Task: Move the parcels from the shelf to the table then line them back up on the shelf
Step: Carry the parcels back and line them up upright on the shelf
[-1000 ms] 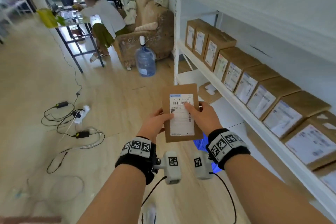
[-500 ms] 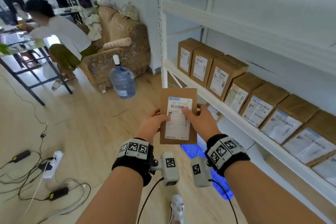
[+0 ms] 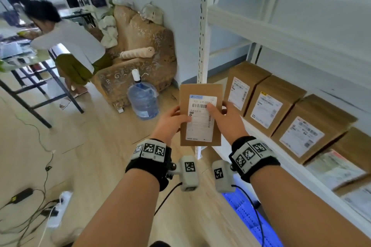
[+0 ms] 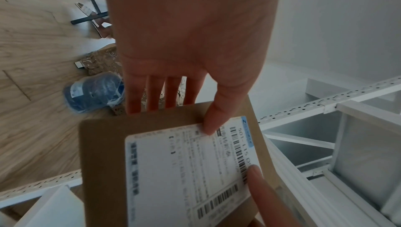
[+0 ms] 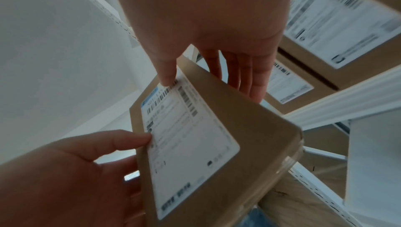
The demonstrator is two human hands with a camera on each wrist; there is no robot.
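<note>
Parcel (image 3: 200, 114) in both hands, held upright in front of me, its white shipping label (image 3: 201, 119) facing my head camera. It sits in the air just left of the shelf (image 3: 267, 142), in front of the white perforated upright (image 3: 202, 26), not touching either.

My left hand (image 3: 170, 124) grips the parcel's left edge: the thumb presses on the label's edge and, in the left wrist view, the four fingers (image 4: 152, 93) go behind the cardboard. My right hand (image 3: 228, 124) grips the right edge the same way, thumb laid on the barcode near the top of the label, fingers (image 5: 249, 76) wrapped behind the box. So each grip is clamped on the parcel.

On the shelf to my right I see a row of brown cardboard parcels (image 3: 267, 106) standing side by side, labels turned outward, the nearest of them just beside my right hand. The ones at the far right of the row are blurred. The shelf board above them (image 3: 281, 32) is white.

To the left, on the wooden floor (image 3: 100, 156), stands a blue water jug (image 3: 143, 100) in front of a patterned brown armchair (image 3: 140, 54). A person in a white top (image 3: 74, 42) bends over a worktop (image 3: 18, 56) with dark legs. Cables and a power strip (image 3: 58, 208) lie on the floor at lower left.
</note>
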